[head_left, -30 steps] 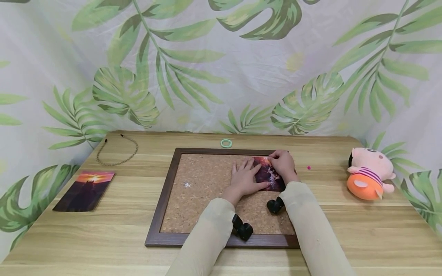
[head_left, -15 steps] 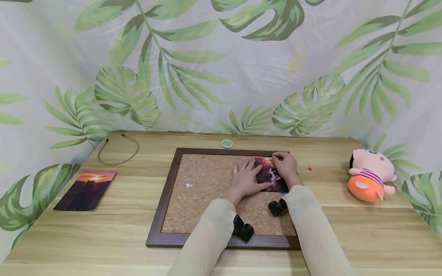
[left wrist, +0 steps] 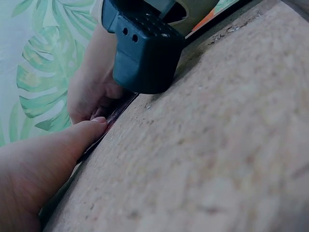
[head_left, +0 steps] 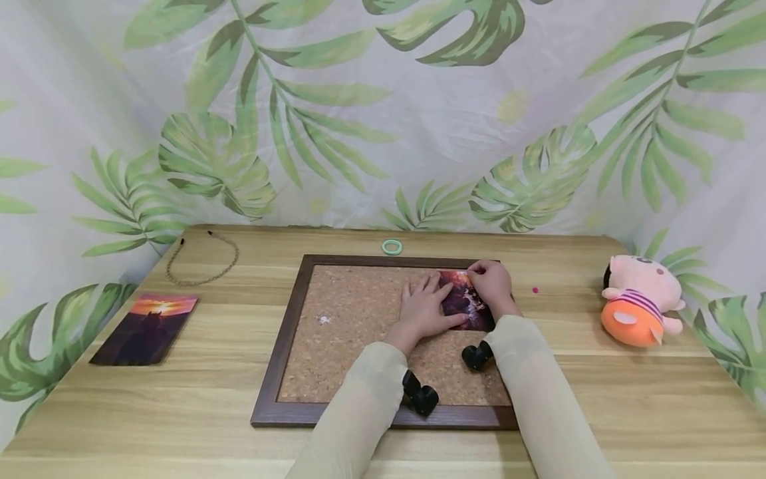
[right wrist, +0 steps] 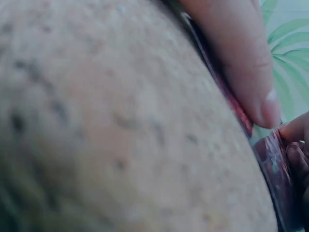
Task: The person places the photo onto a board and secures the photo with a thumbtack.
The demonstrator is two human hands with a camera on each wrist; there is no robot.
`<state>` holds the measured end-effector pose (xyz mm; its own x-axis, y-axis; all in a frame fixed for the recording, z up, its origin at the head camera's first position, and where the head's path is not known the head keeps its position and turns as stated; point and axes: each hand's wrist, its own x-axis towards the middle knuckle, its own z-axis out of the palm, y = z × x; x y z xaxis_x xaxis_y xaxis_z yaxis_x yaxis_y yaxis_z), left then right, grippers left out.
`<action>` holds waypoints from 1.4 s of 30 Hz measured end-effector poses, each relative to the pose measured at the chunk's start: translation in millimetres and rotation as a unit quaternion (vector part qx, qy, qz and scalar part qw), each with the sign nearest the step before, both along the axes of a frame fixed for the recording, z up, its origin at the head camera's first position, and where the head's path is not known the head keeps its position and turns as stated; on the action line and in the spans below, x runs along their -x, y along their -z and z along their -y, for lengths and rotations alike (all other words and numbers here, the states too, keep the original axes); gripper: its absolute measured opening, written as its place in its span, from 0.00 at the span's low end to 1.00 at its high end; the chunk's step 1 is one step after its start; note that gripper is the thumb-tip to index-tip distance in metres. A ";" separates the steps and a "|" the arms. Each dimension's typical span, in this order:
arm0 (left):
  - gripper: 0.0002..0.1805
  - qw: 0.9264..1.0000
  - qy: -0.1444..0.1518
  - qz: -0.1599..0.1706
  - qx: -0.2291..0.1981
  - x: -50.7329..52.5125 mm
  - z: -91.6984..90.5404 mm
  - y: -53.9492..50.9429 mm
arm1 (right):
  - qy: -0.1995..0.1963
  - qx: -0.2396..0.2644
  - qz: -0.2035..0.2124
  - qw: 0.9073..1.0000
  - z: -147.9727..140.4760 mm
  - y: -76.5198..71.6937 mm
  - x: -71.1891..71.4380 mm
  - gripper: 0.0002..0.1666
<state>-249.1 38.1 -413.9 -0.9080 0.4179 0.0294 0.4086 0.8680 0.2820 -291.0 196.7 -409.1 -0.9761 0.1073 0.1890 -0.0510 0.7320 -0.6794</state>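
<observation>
My left hand lies with spread fingers on the corkboard, across the left edge of a dark red and purple photo. Its thumb touches the photo's lower part. At the photo's top edge, my right hand has curled fingers and pinches something small. The fingertips hide it, so I cannot tell its kind. In the left wrist view the right hand is just beyond the left thumb. The photo lies flat against the cork in the right wrist view.
A sunset photo lies on the table at left, below a chain. Behind the dark frame is a green ring. To the right are a small pink dot-like piece and a plush toy.
The right fingertips have shifted slightly right along the photo's top edge, then back. My left hand and the photo have stayed in place. The head view wobbles a little.
</observation>
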 end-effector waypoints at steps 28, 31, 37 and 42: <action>0.40 0.990 0.013 0.048 -0.130 9.9 41.1 -45.7 | -0.165 0.092 0.105 0.976 -37.0 -80.0 -6.4 0.25; 0.39 0.986 0.011 0.041 -0.161 11.8 61.4 -55.0 | -0.171 0.074 0.079 0.979 -48.8 -89.7 -9.3 0.26; 0.39 0.973 -0.032 0.050 -0.224 9.7 115.7 -70.5 | -0.159 0.074 0.032 0.984 -68.1 -91.9 -21.1 0.26; 0.40 0.958 -0.058 0.057 -0.276 2.5 174.9 -71.8 | -0.133 0.087 0.027 0.987 -83.7 -74.7 -29.4 0.28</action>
